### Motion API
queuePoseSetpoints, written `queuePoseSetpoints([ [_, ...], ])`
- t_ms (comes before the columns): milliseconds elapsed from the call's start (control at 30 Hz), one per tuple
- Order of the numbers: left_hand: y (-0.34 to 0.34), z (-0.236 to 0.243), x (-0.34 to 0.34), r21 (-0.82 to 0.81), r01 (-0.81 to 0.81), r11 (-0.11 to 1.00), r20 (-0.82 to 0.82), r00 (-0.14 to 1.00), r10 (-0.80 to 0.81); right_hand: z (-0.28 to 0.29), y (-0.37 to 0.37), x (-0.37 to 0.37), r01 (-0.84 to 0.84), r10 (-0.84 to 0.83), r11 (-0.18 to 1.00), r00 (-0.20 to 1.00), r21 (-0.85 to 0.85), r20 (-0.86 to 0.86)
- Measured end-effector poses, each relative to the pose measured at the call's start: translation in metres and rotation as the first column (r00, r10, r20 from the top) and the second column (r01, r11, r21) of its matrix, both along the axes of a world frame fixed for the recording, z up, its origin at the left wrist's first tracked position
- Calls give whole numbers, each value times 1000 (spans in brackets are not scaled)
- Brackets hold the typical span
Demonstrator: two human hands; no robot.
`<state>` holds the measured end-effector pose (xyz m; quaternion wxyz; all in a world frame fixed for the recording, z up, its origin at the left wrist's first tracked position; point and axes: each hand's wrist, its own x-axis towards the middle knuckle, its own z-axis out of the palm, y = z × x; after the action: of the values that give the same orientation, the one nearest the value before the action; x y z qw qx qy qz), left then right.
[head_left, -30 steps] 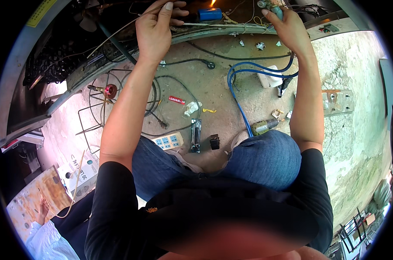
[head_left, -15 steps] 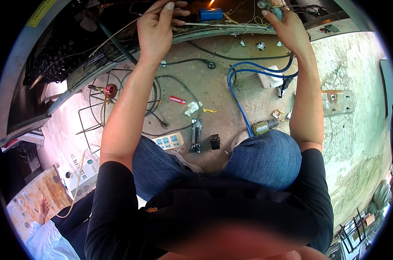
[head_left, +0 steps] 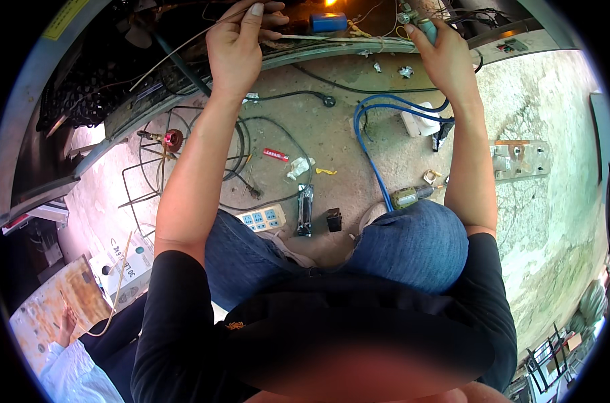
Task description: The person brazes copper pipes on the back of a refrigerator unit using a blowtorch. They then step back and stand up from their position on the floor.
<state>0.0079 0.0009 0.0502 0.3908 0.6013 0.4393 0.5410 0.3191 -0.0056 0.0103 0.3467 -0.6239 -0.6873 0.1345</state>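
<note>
At far left, the left hand (head_left: 234, 57) is pinching a thin rod (head_left: 143, 80); at far right, the right hand (head_left: 446, 59) is gripping a torch (head_left: 427, 29). Heating is seemingly underway, calling for steady aim.

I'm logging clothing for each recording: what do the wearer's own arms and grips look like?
Black fabric short sleeves end near the elbows, leaving both forearms bare. The left grip and right grip are ungloved human hands; no watch or bracelet shows. Rings cannot be ruled out from this view.
</note>
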Motion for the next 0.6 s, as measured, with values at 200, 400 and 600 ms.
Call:
queuePoseSetpoints([
  [200, 1, 0, 1, 4, 14, 1000, -25, 1000, -14, -6, -5, -4, 48, -48, 999, 997, 12, 66],
  [400, 1, -4, 3, -6, -2, 1000, -5, 1000, 2, -4, -6, -6, 24, -24, 1000, 999, 7, 36],
  [600, 2, -4, 5, 8, -8, 1000, -45, 999, 9, -10, -5, -6, 18, -18, 999, 1000, 44, 10],
])
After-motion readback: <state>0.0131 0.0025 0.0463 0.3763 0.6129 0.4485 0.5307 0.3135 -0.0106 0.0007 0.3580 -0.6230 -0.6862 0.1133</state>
